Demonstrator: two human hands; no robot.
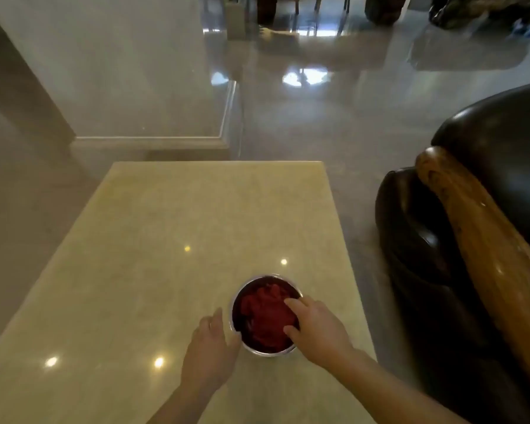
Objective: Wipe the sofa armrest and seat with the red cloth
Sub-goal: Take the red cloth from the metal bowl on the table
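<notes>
A red cloth (pixel 265 316) lies bunched inside a small metal bowl (pixel 245 292) on a beige stone table (pixel 172 240). My right hand (pixel 317 328) reaches into the bowl from the right, with fingers and thumb spread on the cloth. My left hand (pixel 210 347) rests against the bowl's left rim, fingers apart. The dark leather sofa (pixel 426 255) stands to the right of the table, and its wooden armrest (pixel 478 240) runs along the top.
A strip of glossy floor (pixel 361 209) separates the table from the sofa. A pale wall corner with a skirting board (pixel 153 139) stands behind the table. Furniture legs (pixel 303 13) and dark objects sit far back.
</notes>
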